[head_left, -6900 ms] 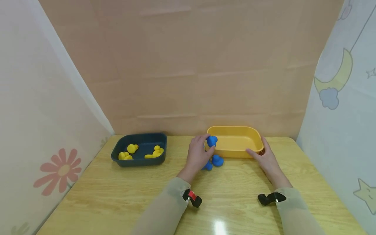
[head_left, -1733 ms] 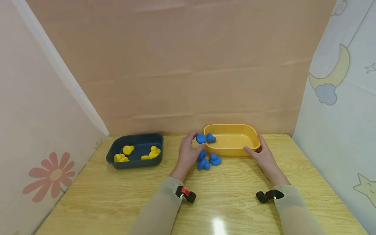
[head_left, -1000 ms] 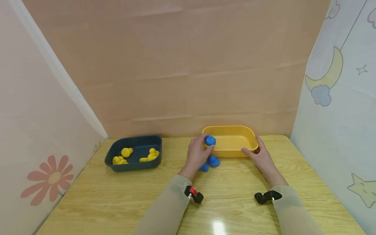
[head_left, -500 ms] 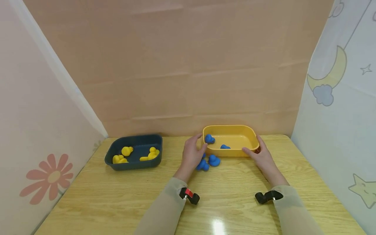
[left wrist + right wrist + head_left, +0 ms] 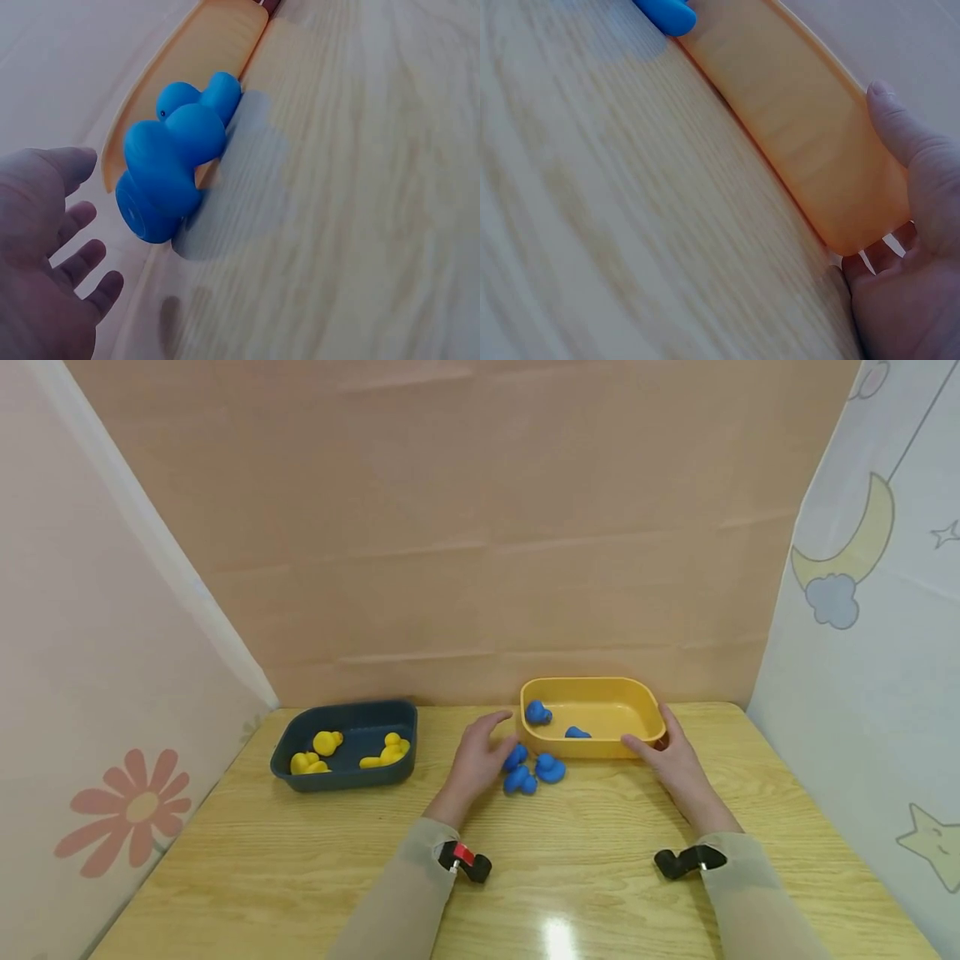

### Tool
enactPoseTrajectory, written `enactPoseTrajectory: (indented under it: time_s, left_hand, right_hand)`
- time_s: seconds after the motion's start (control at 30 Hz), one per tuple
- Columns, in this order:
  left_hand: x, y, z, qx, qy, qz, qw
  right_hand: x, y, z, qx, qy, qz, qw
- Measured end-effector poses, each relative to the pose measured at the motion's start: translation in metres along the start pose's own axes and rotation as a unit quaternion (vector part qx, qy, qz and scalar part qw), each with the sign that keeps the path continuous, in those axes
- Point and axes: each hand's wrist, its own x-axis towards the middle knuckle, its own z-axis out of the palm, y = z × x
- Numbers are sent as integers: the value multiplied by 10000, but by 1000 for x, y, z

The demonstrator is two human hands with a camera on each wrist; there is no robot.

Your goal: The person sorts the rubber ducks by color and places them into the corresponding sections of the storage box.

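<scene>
Two blue toy ducks (image 5: 551, 722) now lie inside the yellow tray (image 5: 652, 717), one more than a second ago, so the left hand (image 5: 480, 758) has let go and hangs with fingers spread and empty, just left of the three blue ducks (image 5: 531, 770) still on the worktop (image 5: 300, 852). The right hand (image 5: 670, 760) curls around the tray's near right corner, steadying it. Farther left sits a dark blue tray (image 5: 352, 777) of yellow ducks (image 5: 352, 752); paper walls enclose the pale wood.
</scene>
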Motion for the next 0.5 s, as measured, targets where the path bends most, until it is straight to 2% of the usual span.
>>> enactPoseTrajectory:
  time_s: [0.5]
  left_hand:
    - [-6,-20,-6,-241,-961,-165,9949]
  right_hand:
    - [1,-1,0,39,2,-29,10000]
